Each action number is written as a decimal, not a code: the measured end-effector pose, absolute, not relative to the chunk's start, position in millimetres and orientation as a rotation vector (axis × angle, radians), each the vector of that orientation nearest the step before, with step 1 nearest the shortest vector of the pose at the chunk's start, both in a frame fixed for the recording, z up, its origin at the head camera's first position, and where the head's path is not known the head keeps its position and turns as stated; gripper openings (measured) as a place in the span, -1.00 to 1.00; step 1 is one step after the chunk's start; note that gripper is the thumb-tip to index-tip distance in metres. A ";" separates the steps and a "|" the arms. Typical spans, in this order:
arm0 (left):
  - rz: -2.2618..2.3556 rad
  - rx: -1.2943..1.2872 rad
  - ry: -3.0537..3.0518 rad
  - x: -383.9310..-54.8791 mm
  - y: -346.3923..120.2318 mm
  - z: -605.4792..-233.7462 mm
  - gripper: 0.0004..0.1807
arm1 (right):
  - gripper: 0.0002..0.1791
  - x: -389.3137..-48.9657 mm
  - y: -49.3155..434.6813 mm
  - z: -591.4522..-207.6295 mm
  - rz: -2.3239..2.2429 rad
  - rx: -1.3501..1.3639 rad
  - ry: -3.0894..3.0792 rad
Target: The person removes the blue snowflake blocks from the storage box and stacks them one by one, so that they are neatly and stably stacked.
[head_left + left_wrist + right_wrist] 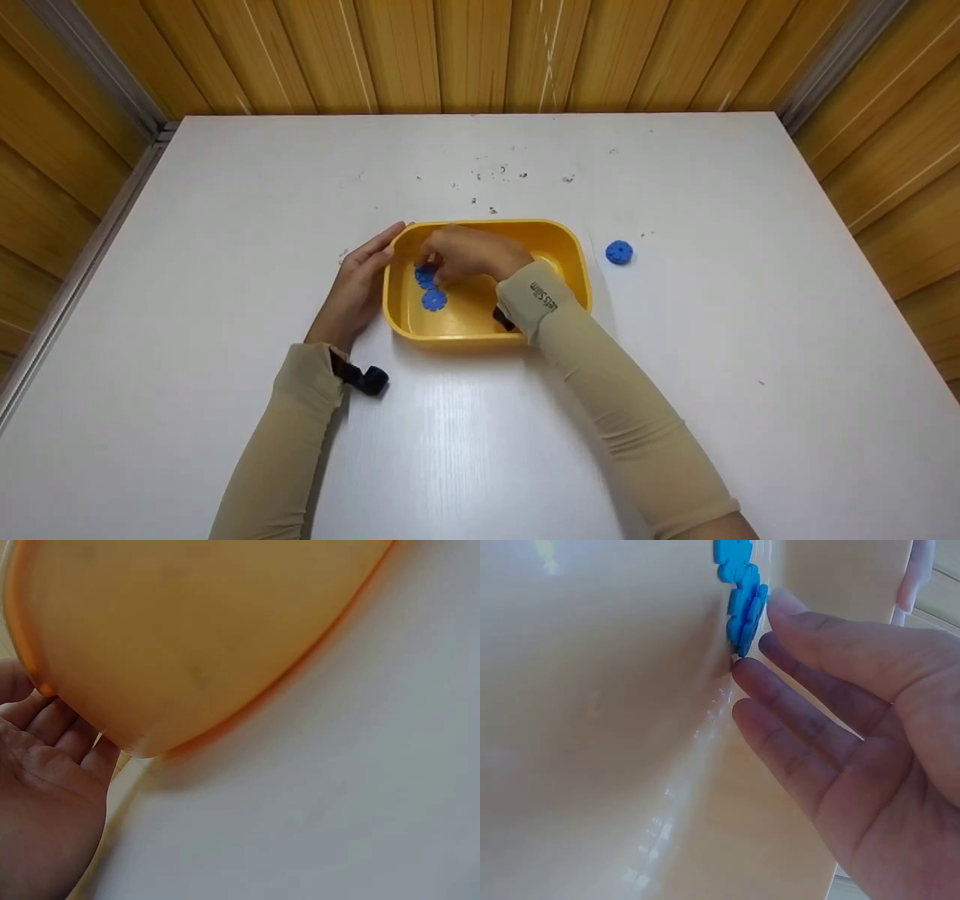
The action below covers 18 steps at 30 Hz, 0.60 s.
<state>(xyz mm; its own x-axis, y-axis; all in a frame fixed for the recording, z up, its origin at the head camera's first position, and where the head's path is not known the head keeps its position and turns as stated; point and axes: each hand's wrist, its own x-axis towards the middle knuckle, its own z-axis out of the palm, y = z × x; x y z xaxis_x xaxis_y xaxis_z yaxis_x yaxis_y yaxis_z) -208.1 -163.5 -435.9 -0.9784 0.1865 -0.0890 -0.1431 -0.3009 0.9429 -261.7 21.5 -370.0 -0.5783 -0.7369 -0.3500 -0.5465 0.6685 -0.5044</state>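
A yellow plastic tub [465, 337] stands on the table. Inside its left end lie blue notched plastic discs: one flat disc [434, 300] and a small overlapping group [425, 276] behind it. My right hand [471, 253] reaches down into the tub at that group. In the right wrist view, its thumb and fingertips [744, 669] are apart, right beside the tilted blue discs [742, 611] at the tub wall; whether they touch is unclear. My left hand [361, 283] rests against the tub's left outer side, its fingers extended along the wall and partly hidden in the left wrist view.
Another blue disc piece [619, 252] lies on the white table [720, 330], right of the tub. Dark worn marks [503, 171] dot the tabletop behind the tub. Yellow wood-look panels [472, 56] rise behind the table.
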 end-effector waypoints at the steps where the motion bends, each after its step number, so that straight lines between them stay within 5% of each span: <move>1: 2.380 0.060 1.719 -207.9 -163.5 -436.1 -0.49 | -0.58 -261.5 21.2 -370.5 -0.456 -1.003 2.347; 18: 2.403 0.083 1.688 -208.1 -163.7 -437.5 -0.48 | -0.73 -256.0 21.1 -369.1 -0.293 -1.074 2.407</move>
<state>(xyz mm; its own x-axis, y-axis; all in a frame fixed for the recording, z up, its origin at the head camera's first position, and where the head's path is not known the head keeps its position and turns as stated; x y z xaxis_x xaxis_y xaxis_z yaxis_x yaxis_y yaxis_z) -208.1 -163.7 -437.5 -0.9777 0.1978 -0.0709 -0.1337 -0.3256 0.9360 -256.0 21.1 -369.1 -0.5736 -0.7439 -0.3430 -0.6400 0.6683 -0.3792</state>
